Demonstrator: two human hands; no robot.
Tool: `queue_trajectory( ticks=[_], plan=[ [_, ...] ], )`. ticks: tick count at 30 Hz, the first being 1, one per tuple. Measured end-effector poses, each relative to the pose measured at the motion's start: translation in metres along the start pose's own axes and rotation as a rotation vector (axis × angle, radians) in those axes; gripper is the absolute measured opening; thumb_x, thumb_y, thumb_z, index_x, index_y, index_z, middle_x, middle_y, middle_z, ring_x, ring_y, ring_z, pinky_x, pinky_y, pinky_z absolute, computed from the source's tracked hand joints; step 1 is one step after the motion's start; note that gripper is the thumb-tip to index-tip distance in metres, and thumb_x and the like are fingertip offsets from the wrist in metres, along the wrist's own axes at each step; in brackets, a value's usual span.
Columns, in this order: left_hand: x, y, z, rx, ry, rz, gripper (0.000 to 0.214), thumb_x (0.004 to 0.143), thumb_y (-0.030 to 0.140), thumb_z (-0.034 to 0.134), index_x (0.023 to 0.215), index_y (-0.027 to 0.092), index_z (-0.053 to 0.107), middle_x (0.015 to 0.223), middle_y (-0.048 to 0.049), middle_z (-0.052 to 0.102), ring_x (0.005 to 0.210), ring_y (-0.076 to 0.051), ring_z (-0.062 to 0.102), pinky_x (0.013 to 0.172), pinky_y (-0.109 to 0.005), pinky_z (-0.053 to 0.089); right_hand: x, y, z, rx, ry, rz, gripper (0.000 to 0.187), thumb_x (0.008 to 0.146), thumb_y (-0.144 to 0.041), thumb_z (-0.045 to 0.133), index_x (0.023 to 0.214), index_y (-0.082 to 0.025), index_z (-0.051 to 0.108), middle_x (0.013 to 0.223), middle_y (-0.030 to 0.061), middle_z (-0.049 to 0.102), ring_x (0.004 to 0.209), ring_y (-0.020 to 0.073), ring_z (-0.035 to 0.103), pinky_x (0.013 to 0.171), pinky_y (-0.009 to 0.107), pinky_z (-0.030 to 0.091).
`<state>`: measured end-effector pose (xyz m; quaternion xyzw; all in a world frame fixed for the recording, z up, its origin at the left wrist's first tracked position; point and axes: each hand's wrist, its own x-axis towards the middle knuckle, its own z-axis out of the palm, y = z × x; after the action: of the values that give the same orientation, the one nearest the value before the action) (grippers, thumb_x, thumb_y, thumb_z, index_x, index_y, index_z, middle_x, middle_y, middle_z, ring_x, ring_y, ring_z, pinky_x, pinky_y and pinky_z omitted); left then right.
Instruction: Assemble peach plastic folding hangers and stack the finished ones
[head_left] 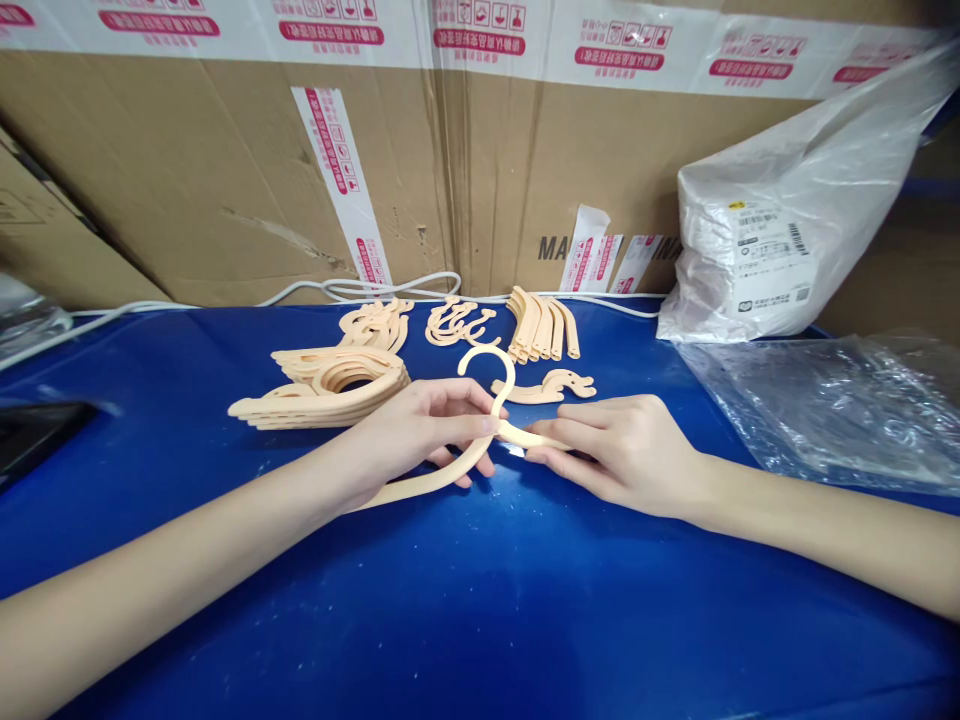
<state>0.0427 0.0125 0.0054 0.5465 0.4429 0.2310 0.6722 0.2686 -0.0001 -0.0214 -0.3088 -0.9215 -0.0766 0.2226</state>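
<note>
A peach plastic hanger point(491, 375) lies low over the blue table point(480, 600), its hook pointing away from me. My left hand point(420, 430) pinches the neck of the hanger where hook and arms meet, fingers curled round its left arm. My right hand point(622, 445) grips a short peach arm piece point(536, 438) at the hanger's right side, fingertips pressed on it. Behind the hands a stack of assembled hangers point(330, 390) lies to the left. Loose hook pieces point(454, 322), a bundle of curved arm pieces point(541, 325) and one single wavy piece point(547, 386) lie further back.
Large cardboard boxes point(450, 170) with printed tape wall off the back. A white cable point(375, 290) runs along their foot. A white plastic bag with a label point(780, 230) and clear plastic sheeting point(832, 400) sit at right. A dark object point(34, 430) lies at the left edge.
</note>
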Motion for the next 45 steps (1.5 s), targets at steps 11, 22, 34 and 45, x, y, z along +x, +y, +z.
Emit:
queue_trajectory(
  ticks=[11, 22, 34, 45],
  plan=[
    [0.004, -0.003, 0.002, 0.043, 0.000, 0.024, 0.016, 0.081, 0.028, 0.063, 0.088, 0.015, 0.058, 0.062, -0.0004, 0.065, 0.058, -0.012, 0.065, 0.050, -0.017, 0.052, 0.000, 0.003, 0.000, 0.053, 0.063, -0.003, 0.024, 0.094, -0.034, 0.052, 0.089, -0.015, 0.065, 0.077, 0.0015, 0.067, 0.069, 0.0128, 0.061, 0.064, 0.027, 0.038],
    [0.004, -0.006, 0.004, 0.213, -0.042, 0.099, 0.026, 0.081, 0.038, 0.062, 0.092, 0.015, 0.060, 0.076, -0.0017, 0.068, 0.054, -0.009, 0.057, 0.047, -0.019, 0.047, 0.006, 0.003, -0.003, -0.098, 0.107, 0.063, 0.023, 0.091, -0.039, 0.054, 0.089, -0.018, 0.063, 0.097, 0.0077, 0.062, 0.091, 0.0225, 0.051, 0.086, 0.041, 0.035],
    [-0.008, -0.010, 0.009, 0.598, -0.026, 0.238, 0.022, 0.089, 0.038, 0.053, 0.086, 0.018, 0.060, 0.061, 0.0054, 0.054, 0.049, -0.007, 0.049, 0.049, -0.019, 0.037, 0.007, 0.001, -0.005, 0.001, 0.097, 0.049, 0.032, 0.094, -0.037, 0.052, 0.119, -0.017, 0.056, 0.082, 0.0010, 0.063, 0.073, 0.0160, 0.052, 0.072, 0.034, 0.032],
    [-0.017, -0.020, 0.014, 1.156, 0.029, 0.591, 0.028, 0.096, 0.039, 0.044, 0.083, 0.019, 0.057, 0.062, 0.0034, 0.057, 0.050, -0.010, 0.047, 0.049, -0.023, 0.025, 0.008, 0.002, -0.007, 0.159, 0.053, 0.003, 0.024, 0.089, -0.018, 0.039, 0.095, -0.016, 0.062, 0.083, 0.0044, 0.063, 0.078, 0.0176, 0.052, 0.074, 0.036, 0.031]
  ],
)
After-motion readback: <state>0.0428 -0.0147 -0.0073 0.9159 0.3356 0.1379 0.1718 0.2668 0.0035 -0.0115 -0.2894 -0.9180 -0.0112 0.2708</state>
